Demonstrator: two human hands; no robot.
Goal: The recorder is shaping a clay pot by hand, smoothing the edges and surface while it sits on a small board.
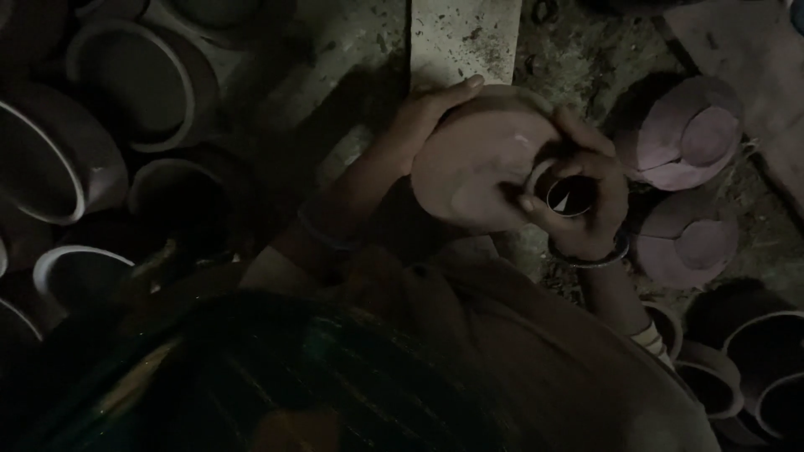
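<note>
I hold a round, brownish unfired clay pot point(473, 163) in front of me, tilted on its side. My left hand point(419, 125) cups its upper left side, thumb along the top edge. My right hand point(586, 197) wraps the pot's narrow neck, with the dark round mouth point(568, 198) showing between my fingers. A bangle sits on my right wrist.
Several dark clay pots with pale rims point(134, 84) lie stacked at the left. Two domed pots point(687, 134) rest upside down at the right, more rimmed pots point(754, 368) at the lower right. A pale plank point(461, 38) runs up the dirt floor.
</note>
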